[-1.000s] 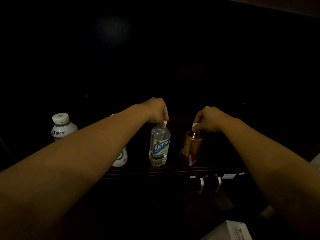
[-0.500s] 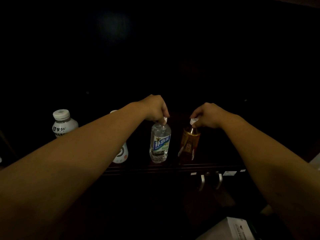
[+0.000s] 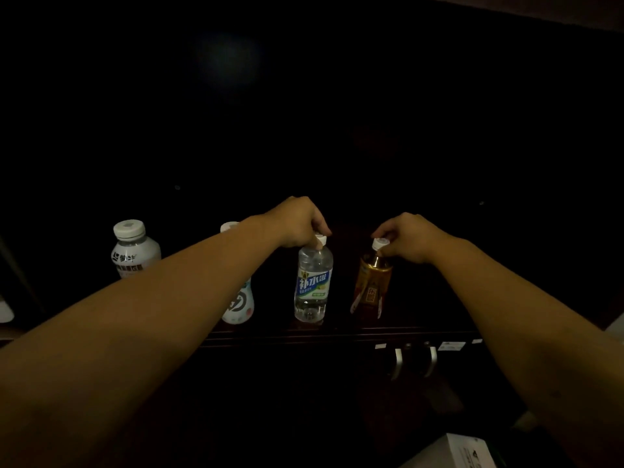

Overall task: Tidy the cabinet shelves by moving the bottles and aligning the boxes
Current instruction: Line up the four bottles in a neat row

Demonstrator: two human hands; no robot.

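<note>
A clear water bottle point(image 3: 312, 285) with a blue label stands near the front of the dark cabinet shelf point(image 3: 337, 334). My left hand point(image 3: 299, 222) pinches its white cap from above. To its right stands an amber tea bottle point(image 3: 370, 285), tilted slightly, with my right hand point(image 3: 410, 236) closed around its white cap. A small white bottle point(image 3: 239, 305) is partly hidden behind my left forearm. Farther left stands a wide white bottle point(image 3: 133, 249) with a grey cap.
Two metal door handles point(image 3: 413, 361) sit below the shelf edge at the right. A white box point(image 3: 462, 452) shows at the bottom right corner. The cabinet's interior above and behind the bottles is too dark to make out.
Both hands have stayed on their bottle caps. The amber bottle has shifted slightly and stands a little more upright than a second ago; the view has drifted slightly.
</note>
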